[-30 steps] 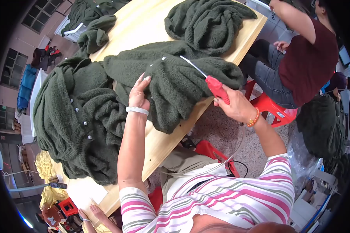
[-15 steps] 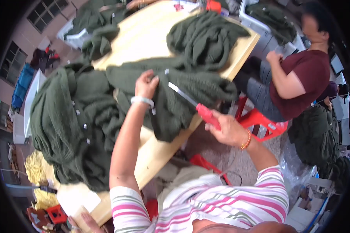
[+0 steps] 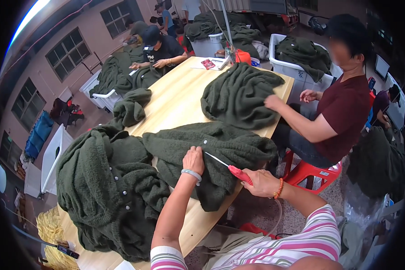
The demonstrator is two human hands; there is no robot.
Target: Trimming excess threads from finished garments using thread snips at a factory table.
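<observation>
A dark green knit cardigan (image 3: 225,148) with pale shiny buttons lies spread on the table before me. My left hand (image 3: 193,160), fingers curled, grips its knit near one button. In my right hand (image 3: 262,183) is a red-handled tool (image 3: 241,174) with a long thin pale shaft; a thin clear tube or cord hangs below that hand. The shaft points left over the cardigan, its tip close to my left fingers. Whether the tip touches the knit, I cannot tell. To the left is a large heap of green knit garments (image 3: 103,189) with a row of buttons.
On the wooden table (image 3: 171,96) lies another green knit bundle (image 3: 238,94), touched by a co-worker (image 3: 346,112) seated on a red stool (image 3: 315,175). Another person (image 3: 159,54) works at the far left. White bins (image 3: 274,56) hold more garments. Yellow cloth (image 3: 54,234) hangs at lower left.
My view has tilted up, showing more of the room. The co-worker on the right has stretched a hand to the far bundle. My hands keep hold of the cardigan and the red-handled tool.
</observation>
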